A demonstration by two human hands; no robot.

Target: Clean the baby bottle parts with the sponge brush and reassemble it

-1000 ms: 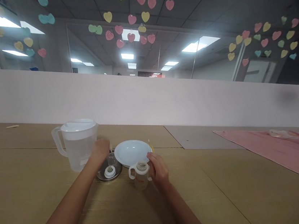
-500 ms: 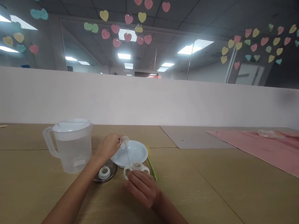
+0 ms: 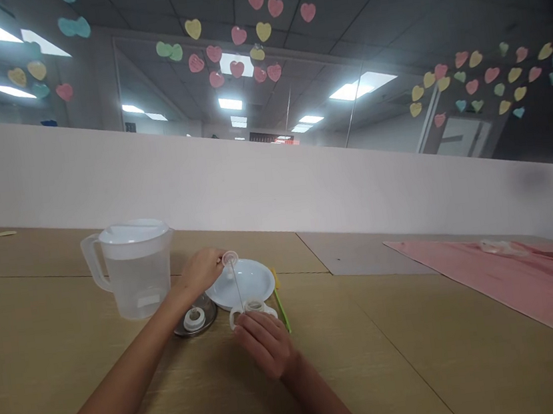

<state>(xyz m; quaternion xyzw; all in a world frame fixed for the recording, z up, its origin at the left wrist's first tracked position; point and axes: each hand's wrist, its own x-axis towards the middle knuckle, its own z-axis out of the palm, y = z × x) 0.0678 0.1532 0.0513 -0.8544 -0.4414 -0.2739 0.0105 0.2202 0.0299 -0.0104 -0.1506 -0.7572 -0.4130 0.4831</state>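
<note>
My left hand (image 3: 203,269) pinches a small round translucent disc (image 3: 230,258) above a white plate (image 3: 253,273). A thin clear straw (image 3: 236,284) hangs from the disc down into the top of a white two-handled cup (image 3: 252,311). My right hand (image 3: 265,342) grips that cup and hides most of its body. Behind my left forearm, a round steel dish (image 3: 206,324) holds a white cap (image 3: 194,319) and a clear dome piece (image 3: 202,303). A green and yellow brush (image 3: 282,310) lies right of the cup.
A clear plastic pitcher (image 3: 136,271) with a white lid stands left of my hands on the tan tabletop (image 3: 375,356). A pink mat (image 3: 507,279) with small white items lies at the right. A low white wall runs behind the table.
My left hand has moved from the steel dish to above the plate, now holding the disc and straw. My right hand has shifted to the cup's near side. The last half second shows little movement.
</note>
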